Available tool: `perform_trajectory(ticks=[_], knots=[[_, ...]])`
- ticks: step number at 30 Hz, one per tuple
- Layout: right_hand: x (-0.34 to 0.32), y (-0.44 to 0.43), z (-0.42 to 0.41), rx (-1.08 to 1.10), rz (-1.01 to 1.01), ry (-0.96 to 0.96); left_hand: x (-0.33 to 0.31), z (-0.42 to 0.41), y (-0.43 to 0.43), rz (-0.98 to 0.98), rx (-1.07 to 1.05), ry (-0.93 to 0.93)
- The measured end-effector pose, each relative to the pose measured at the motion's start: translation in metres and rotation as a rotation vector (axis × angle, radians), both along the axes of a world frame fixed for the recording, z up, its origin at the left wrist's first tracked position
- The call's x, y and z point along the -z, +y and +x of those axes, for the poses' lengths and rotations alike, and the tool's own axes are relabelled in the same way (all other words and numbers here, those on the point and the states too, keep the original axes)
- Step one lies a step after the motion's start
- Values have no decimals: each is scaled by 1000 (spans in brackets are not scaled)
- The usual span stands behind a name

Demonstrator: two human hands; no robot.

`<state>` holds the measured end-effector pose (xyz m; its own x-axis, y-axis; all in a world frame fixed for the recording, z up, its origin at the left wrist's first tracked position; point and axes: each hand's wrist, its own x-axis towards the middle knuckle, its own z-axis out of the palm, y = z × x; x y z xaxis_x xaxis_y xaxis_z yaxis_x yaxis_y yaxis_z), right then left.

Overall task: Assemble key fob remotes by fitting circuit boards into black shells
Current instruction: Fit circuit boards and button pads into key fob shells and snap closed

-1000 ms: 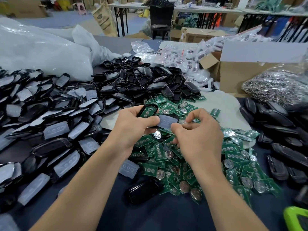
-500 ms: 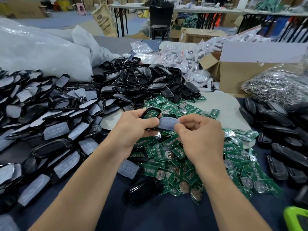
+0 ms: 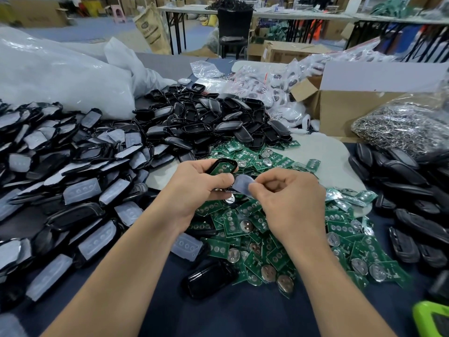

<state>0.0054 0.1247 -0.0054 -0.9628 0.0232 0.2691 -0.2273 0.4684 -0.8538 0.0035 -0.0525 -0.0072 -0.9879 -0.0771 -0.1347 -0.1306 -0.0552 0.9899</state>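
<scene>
My left hand (image 3: 194,188) grips a black shell (image 3: 222,166) with a green circuit board seated inside it, held above the heap of green circuit boards (image 3: 279,229). My right hand (image 3: 289,203) pinches a grey translucent rubber button pad (image 3: 243,184) by its near edge, right beside the shell and touching the left thumb. A second dark part shows under the left fingers, mostly hidden. Loose black shells (image 3: 213,120) are piled behind the boards.
Shells fitted with grey pads (image 3: 68,181) fill the left side. More black shells (image 3: 408,195) lie at the right, below a bag of metal rings (image 3: 401,127) and a cardboard box (image 3: 352,105). A single black shell (image 3: 209,279) lies near the front. White bags (image 3: 60,76) sit at back left.
Both hands have lifted slightly away from me. My right hand has shifted its pinch on the grey pad and turned it closer to the shell.
</scene>
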Motion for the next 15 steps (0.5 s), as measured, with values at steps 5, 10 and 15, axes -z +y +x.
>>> perform_trajectory(ticks=[5,10,15], knots=[[-3,2,0,-78,-94,-6,-1,0,-1,-14,-23,-10],[-4,3,-2,-92,-146,-50,-1,-1,0,12,-30,-27],[-1,0,-1,-2,-19,-2,-2,1,2,30,43,-27]])
